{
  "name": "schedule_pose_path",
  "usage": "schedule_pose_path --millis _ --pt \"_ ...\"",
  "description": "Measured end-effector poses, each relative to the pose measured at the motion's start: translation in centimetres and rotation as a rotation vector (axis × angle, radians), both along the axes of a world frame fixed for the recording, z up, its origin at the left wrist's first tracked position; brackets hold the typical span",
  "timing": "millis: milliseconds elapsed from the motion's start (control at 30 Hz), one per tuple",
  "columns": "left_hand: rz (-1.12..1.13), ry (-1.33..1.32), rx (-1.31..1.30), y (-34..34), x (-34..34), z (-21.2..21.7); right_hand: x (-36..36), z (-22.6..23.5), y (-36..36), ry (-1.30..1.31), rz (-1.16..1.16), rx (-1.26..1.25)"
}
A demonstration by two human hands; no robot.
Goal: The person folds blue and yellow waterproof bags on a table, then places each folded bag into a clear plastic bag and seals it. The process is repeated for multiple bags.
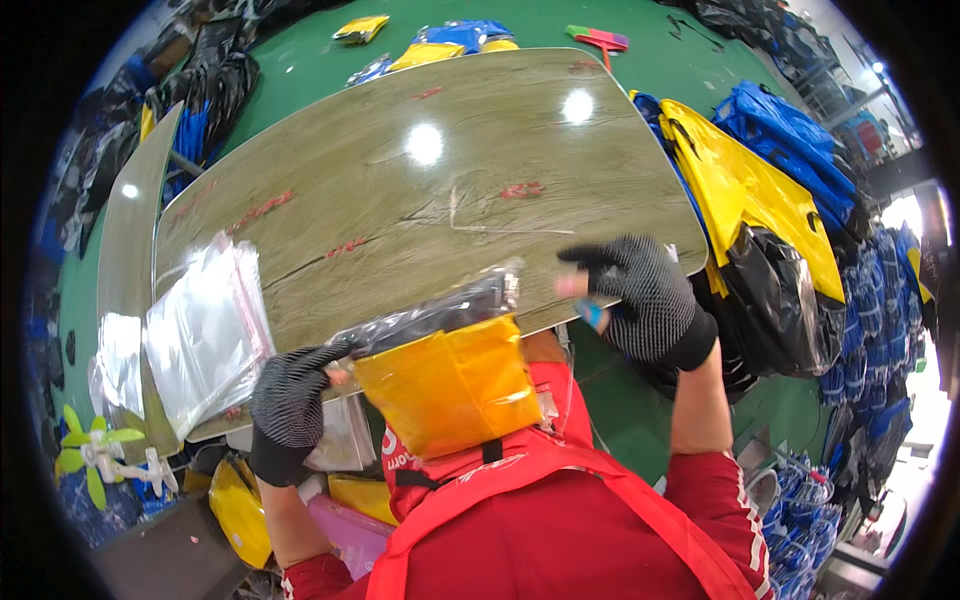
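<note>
A folded yellow-and-black item (447, 385), apparently in a clear plastic bag, is tilted over the table's near edge in front of my red apron (560, 395). My left hand (290, 395), in a dark dotted glove with bare fingertips, is closed on its left upper corner. To the right of the packet, apart from it, my right hand (645, 300) wears a matching glove. Its forefinger reaches left, and its fingertips are blurred. A small blue object (592, 315) shows under its fingers, seemingly held; its kind is unclear.
A stack of clear plastic bags (205, 335) lies on the left of the wood-patterned table (370, 180). Yellow folded material (755, 190) and blue material (800, 140) hang at the right. More packets (450, 40) lie beyond the far edge. A small green-bladed fan (100, 448) stands lower left.
</note>
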State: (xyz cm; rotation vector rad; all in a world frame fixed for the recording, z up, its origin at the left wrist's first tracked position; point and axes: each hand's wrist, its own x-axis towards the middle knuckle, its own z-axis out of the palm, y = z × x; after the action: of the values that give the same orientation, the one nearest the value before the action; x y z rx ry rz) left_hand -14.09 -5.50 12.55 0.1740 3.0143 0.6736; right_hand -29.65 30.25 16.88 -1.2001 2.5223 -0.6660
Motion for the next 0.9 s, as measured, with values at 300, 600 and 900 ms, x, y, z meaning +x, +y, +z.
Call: schedule_pose_path --millis 300,600,900 --pt "0.325 0.415 0.201 1.8 -3.5 -12.1 0.5 -14.8 -10.4 0.005 -0.044 0.024" --pt "0.149 -0.470 0.989 5.8 -2.5 -12.2 -11.1 -11.2 14.2 0.535 -1.116 -0.048" --pt "0.072 -0.124 1.674 0.9 -21.1 -4.9 -10.1 -6.5 26.6 0.938 -0.857 0.000"
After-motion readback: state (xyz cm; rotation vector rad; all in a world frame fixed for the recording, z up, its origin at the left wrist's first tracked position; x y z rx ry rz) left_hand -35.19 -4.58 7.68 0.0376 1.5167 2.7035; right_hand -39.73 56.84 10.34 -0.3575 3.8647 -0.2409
